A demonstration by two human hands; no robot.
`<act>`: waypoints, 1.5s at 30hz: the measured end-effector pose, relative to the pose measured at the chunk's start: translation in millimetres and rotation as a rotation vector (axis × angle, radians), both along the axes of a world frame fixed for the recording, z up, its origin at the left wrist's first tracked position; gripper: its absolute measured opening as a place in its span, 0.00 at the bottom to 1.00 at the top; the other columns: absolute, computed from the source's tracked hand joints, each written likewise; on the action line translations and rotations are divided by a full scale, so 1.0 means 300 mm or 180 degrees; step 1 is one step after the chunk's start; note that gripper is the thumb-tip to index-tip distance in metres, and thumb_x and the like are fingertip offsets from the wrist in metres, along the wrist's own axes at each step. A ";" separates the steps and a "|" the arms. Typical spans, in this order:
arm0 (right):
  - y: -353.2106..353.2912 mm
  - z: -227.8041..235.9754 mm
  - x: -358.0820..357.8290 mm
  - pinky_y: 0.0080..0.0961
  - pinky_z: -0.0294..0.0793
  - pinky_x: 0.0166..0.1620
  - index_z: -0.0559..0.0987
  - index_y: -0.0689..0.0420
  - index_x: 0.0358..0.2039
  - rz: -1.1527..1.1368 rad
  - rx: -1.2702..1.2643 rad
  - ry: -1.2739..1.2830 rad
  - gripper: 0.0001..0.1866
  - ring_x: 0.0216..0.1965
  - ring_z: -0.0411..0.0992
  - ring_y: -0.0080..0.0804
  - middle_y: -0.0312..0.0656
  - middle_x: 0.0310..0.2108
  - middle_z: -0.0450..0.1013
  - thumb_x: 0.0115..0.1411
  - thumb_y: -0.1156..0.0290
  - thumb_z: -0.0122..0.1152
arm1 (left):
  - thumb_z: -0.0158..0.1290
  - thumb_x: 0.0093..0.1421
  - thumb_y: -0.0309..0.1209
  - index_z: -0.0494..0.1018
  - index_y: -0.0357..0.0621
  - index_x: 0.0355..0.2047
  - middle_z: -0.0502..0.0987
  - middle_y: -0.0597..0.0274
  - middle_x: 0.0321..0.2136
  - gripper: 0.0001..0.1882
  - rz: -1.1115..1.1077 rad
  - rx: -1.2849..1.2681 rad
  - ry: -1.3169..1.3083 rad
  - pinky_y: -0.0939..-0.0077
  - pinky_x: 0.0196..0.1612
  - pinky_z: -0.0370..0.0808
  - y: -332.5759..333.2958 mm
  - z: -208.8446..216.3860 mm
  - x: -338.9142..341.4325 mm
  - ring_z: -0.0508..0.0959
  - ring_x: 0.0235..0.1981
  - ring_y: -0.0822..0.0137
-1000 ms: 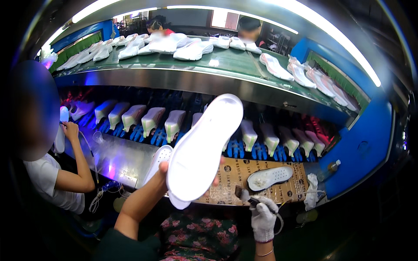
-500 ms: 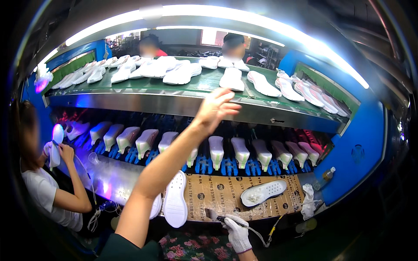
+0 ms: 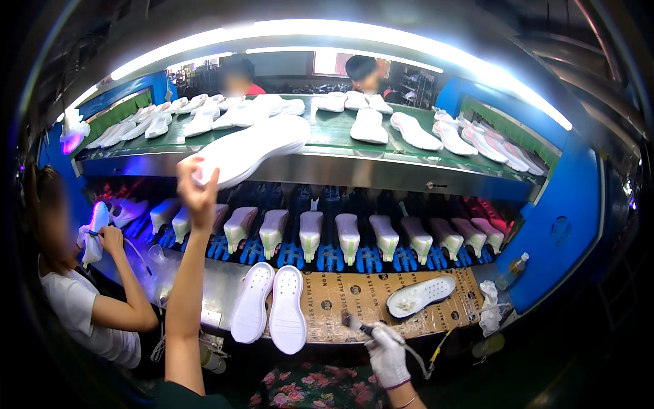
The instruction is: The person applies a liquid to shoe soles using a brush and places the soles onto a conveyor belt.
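My bare left hand (image 3: 197, 189) grips a white shoe sole (image 3: 262, 146) by its near end, raised in front of the upper conveyor's edge. In my right hand (image 3: 387, 356), which wears a white knitted glove, is a flat brush (image 3: 354, 323) with a thin hose trailing from it. The bristles hover by the front edge of a cardboard sheet (image 3: 347, 296). Left of the brush, a white sole (image 3: 253, 305) and a second white sole (image 3: 288, 312) lie side by side, holes at their far ends. A dark-edged sole with a whitish top (image 3: 421, 296) rests on the cardboard.
Several white soles (image 3: 368, 127) lie on the green upper conveyor (image 3: 327, 133). Below, shoe uppers (image 3: 347, 238) stand heel-out on blue holders (image 3: 330, 259). A bottle (image 3: 512, 271) and crumpled white cloth (image 3: 489, 307) sit at right. A co-worker (image 3: 88, 300) handles a shoe at left.
My left hand, empty with fingers spread at the conveyor before, now holds a white sole and has moved left. The brush hand has shifted slightly right. The two soles on the bench are uncovered.
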State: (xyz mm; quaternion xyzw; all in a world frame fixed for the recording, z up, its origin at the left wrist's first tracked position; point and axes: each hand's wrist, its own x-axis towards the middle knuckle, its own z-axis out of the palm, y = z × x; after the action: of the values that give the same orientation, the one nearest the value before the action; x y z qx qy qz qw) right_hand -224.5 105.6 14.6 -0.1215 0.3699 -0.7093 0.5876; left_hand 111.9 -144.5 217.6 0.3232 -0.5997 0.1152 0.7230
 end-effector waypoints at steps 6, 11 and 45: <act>0.032 0.142 -0.024 0.21 0.75 0.39 0.77 0.60 0.40 0.0055 -0.0730 -0.0643 0.10 0.40 0.75 0.32 0.45 0.38 0.77 0.56 0.81 0.56 | 0.45 0.61 0.26 0.66 0.40 0.50 0.74 0.57 0.45 0.16 -0.1640 0.1273 0.2383 0.74 0.47 0.73 0.307 -0.264 0.123 0.75 0.42 0.68; 0.078 0.260 0.074 0.27 0.78 0.40 0.78 0.66 0.38 0.0574 -0.1000 0.0052 0.10 0.36 0.77 0.36 0.50 0.38 0.77 0.53 0.83 0.59 | 0.49 0.63 0.28 0.76 0.37 0.38 0.77 0.67 0.31 0.08 -0.3098 0.3855 0.1590 0.84 0.33 0.72 0.540 -0.587 -0.180 0.75 0.30 0.80; -0.012 0.242 0.249 0.28 0.76 0.36 0.82 0.59 0.33 0.0440 -0.2571 0.4720 0.13 0.29 0.77 0.38 0.44 0.30 0.79 0.44 0.83 0.67 | 0.19 0.57 0.73 0.46 0.47 0.68 0.56 0.54 0.65 0.51 -0.4765 0.4917 0.3202 0.61 0.67 0.56 0.845 -0.748 -0.402 0.59 0.65 0.58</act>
State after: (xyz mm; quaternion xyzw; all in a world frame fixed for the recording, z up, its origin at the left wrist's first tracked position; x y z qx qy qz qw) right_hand -149.7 101.9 87.2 -0.7782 0.3695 -0.4863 0.1464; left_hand -8.6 109.1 -6.9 0.2518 -0.1988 -0.8683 0.3784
